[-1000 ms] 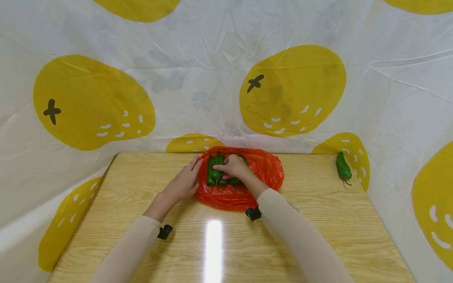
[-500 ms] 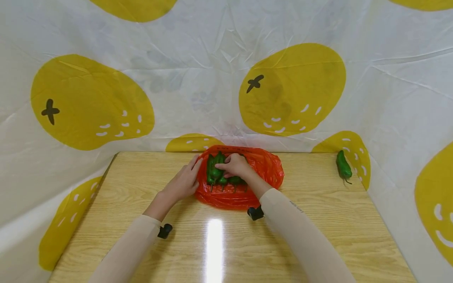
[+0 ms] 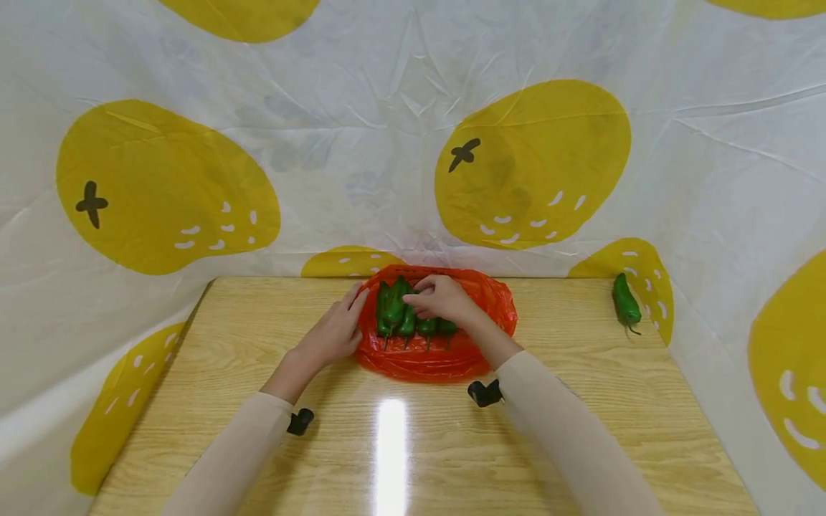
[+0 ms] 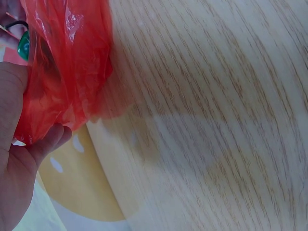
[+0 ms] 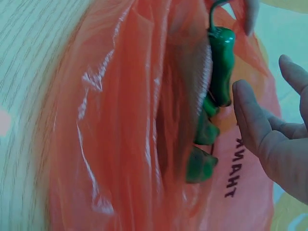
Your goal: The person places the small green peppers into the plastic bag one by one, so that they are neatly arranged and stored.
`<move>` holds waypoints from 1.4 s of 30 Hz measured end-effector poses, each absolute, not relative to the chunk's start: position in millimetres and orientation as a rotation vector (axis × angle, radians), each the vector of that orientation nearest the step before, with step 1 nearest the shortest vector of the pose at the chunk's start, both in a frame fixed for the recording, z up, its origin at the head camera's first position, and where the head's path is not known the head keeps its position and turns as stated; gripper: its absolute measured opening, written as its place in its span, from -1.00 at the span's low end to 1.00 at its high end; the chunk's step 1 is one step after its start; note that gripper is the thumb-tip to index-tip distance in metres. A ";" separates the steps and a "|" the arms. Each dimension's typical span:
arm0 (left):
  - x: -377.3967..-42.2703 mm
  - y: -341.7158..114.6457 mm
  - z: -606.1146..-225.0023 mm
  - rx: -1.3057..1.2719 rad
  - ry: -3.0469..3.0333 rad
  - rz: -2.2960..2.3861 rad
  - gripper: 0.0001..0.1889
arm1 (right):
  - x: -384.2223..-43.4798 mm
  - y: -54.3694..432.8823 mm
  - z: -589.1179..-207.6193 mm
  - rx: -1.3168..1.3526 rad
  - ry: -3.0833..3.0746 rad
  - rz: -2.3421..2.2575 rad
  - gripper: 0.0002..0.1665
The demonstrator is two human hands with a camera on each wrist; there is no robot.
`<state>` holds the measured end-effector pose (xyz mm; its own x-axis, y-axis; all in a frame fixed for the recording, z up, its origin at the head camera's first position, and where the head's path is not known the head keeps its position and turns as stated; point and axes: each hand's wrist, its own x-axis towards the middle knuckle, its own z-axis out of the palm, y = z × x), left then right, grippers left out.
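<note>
Several green peppers lie side by side in an opened red plastic bag point(image 3: 493, 315), stems toward the person. One green pepper point(image 3: 394, 309) rests on top of the others at the left. My left hand point(image 3: 334, 332) grips the bag's left edge, thumb on one side of the film and fingers on the other, as the left wrist view shows. Just right of the top pepper, my right hand point(image 3: 447, 299) hovers over the pile with fingers spread and nothing in them. A gap shows in the right wrist view between its fingertips and that pepper point(image 5: 222, 70). The bag's front fold partly hides the lower peppers point(image 5: 204, 132).
A single green pepper point(image 3: 625, 301) lies on the wooden table point(image 3: 568, 401) at the far right. Behind and on both sides hangs a white cloth point(image 3: 361, 165) with large yellow fruit prints. Black lettering point(image 5: 234, 168) runs along the bag's back panel.
My right hand has let go of the top pepper and drawn back to the right, uncovering more peppers beneath. The left hand has kept its place on the bag.
</note>
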<state>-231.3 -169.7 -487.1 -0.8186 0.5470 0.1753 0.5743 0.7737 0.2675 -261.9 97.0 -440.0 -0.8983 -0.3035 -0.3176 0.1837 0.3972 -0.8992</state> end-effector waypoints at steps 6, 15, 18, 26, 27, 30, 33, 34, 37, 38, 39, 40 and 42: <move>-230.3 -169.6 -484.5 -0.913 -2.877 -0.474 -0.17 | -255.0 109.5 -431.5 -0.200 2.128 -1.656 -0.29; -230.8 -169.2 -484.5 -0.918 -2.869 -0.467 -0.17 | -240.7 129.3 -417.4 -0.323 2.081 -1.782 -0.34; -230.7 -169.1 -484.3 -0.916 -2.874 -0.477 -0.16 | -235.4 139.3 -412.6 -0.347 2.107 -1.809 -0.36; -230.7 -168.2 -481.8 -0.906 -2.896 -0.493 -0.17 | -222.2 179.6 -406.7 -0.471 2.328 -1.753 -0.38; -230.8 -168.0 -481.6 -0.908 -2.896 -0.487 -0.18 | -220.4 185.4 -406.0 -0.481 2.348 -1.747 -0.37; -231.1 -168.0 -481.8 -0.910 -2.898 -0.472 -0.18 | -215.4 202.3 -405.0 -0.486 2.379 -1.742 -0.37; -231.5 -167.9 -482.4 -0.912 -2.892 -0.466 -0.18 | -211.2 218.7 -405.5 -0.484 2.397 -1.751 -0.36; -231.6 -167.9 -482.6 -0.913 -2.890 -0.465 -0.19 | -210.1 224.0 -406.3 -0.480 2.407 -1.753 -0.35; -231.5 -168.0 -483.4 -0.914 -2.888 -0.470 -0.19 | -207.0 239.9 -410.1 -0.450 2.454 -1.751 -0.35; -231.4 -168.0 -483.5 -0.913 -2.889 -0.471 -0.19 | -206.2 245.3 -411.4 -0.437 2.473 -1.751 -0.36; -231.4 -167.9 -483.5 -0.912 -2.890 -0.472 -0.19 | -205.4 250.8 -412.7 -0.418 2.488 -1.757 -0.36; -231.5 -168.0 -483.6 -0.912 -2.894 -0.471 -0.19 | -204.6 256.1 -413.6 -0.394 2.511 -1.756 -0.36; -231.6 -167.7 -483.1 -0.915 -2.894 -0.477 -0.19 | -203.1 267.6 -415.3 -0.350 2.544 -1.767 -0.36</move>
<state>-231.6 -167.7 -483.1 -0.8203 0.5498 0.1578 0.5713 0.7746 0.2712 -203.1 267.6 -415.3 -0.9745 -0.1970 0.1074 -0.1695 0.3326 -0.9277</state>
